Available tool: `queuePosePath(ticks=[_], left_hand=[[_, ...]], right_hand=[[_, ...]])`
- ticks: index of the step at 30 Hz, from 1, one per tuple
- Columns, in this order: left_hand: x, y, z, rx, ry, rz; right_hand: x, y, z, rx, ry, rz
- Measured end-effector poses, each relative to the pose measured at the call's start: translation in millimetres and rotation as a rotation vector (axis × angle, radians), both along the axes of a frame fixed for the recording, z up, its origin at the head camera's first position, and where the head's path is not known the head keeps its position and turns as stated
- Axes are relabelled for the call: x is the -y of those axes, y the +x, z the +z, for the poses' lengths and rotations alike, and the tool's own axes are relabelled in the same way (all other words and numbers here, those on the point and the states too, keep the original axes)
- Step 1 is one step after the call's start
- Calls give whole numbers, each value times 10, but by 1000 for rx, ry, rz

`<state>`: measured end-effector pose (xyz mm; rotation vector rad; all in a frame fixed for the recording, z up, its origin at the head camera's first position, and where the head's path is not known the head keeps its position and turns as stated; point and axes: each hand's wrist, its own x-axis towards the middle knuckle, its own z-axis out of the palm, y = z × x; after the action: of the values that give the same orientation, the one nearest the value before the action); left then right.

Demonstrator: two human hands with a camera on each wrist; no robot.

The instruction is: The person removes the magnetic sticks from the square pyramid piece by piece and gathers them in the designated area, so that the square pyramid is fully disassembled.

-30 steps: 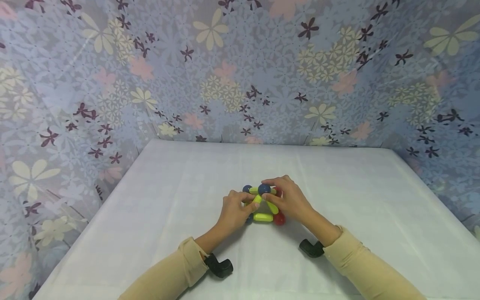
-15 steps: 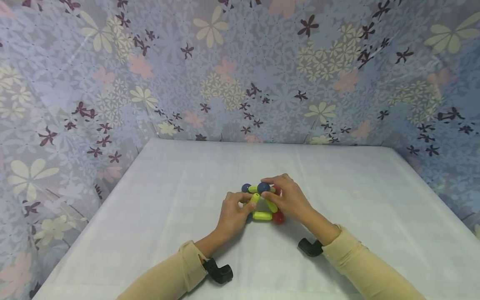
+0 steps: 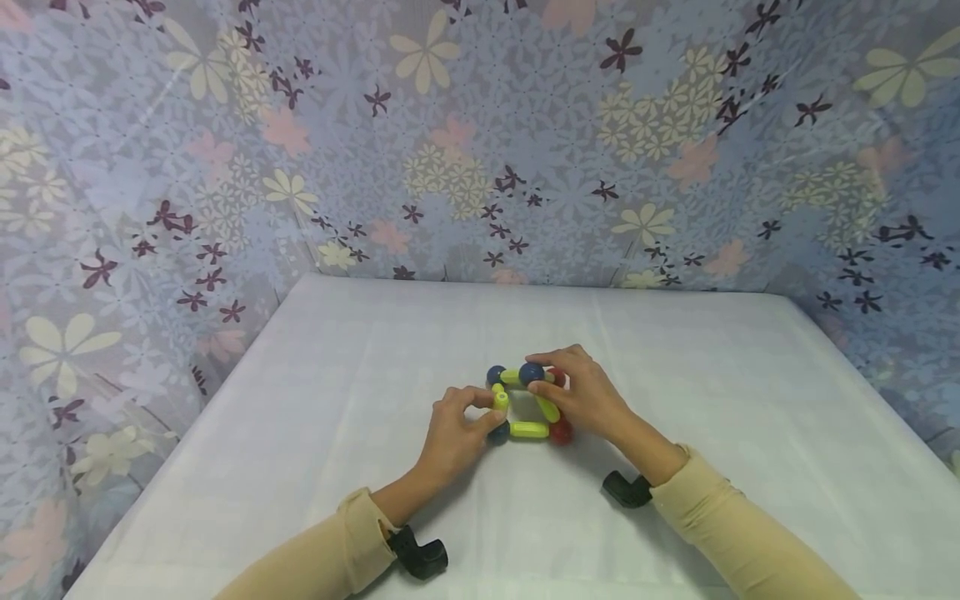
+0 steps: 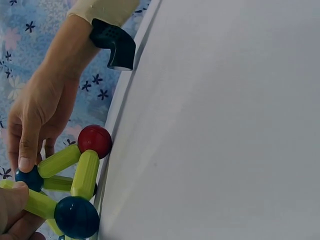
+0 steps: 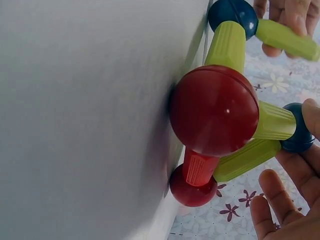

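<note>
A toy frame of yellow-green rods and balls stands on the table, with a blue ball (image 3: pixel 498 432) at its front left corner and a red ball (image 3: pixel 560 431) at its front right. My left hand (image 3: pixel 455 433) pinches a yellow-green rod (image 3: pixel 501 402) that rises from the front left ball; its top end is free. The left wrist view shows this rod (image 4: pixel 41 204) joined to its blue ball (image 4: pixel 77 217). My right hand (image 3: pixel 588 392) pinches the raised blue ball (image 3: pixel 532 373) between thumb and finger. Two rods (image 5: pixel 250 160) meet that ball (image 5: pixel 298 127) in the right wrist view.
At the frame's back stand another blue ball (image 3: pixel 496 376) and a red ball (image 3: pixel 557 377). A red rod (image 5: pixel 200 167) links the two red balls in the right wrist view. White cloth covers the table (image 3: pixel 390 350); a flowered curtain (image 3: pixel 480 150) hangs behind.
My left hand has shifted left and swung its rod's top end away from the raised blue ball, so the rod stands more upright. My right hand still holds the raised ball.
</note>
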<state>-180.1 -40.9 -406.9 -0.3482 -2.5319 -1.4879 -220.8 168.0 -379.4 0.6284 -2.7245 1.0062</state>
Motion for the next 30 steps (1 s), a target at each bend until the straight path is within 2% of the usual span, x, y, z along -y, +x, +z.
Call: queuePosePath(ticks=[5, 9, 13, 17, 21, 23, 25, 27, 30], left_hand=[[37, 33, 3, -8, -9, -8], [33, 44, -14, -40, -1, -8], [-22, 70, -30, -23, 18, 1], [-78, 122, -23, 8, 19, -16], [-52, 143, -14, 21, 59, -59], [-17, 107, -14, 9, 84, -65], [21, 18, -27, -21, 90, -66], [56, -107, -40, -32, 73, -65], [92, -317, -49, 1, 15, -91]], right_hand=[[3, 2, -21, -12, 5, -17], [45, 48, -22, -78, 12, -67], [72, 80, -15, -150, 21, -109], [48, 77, -27, -161, 17, -99], [10, 74, -42, -146, 15, -80], [-4, 72, -45, -149, 15, -72], [-15, 67, -49, -154, 14, -70], [-19, 67, -50, -155, 10, -69], [-25, 65, -49, -143, 7, -62]])
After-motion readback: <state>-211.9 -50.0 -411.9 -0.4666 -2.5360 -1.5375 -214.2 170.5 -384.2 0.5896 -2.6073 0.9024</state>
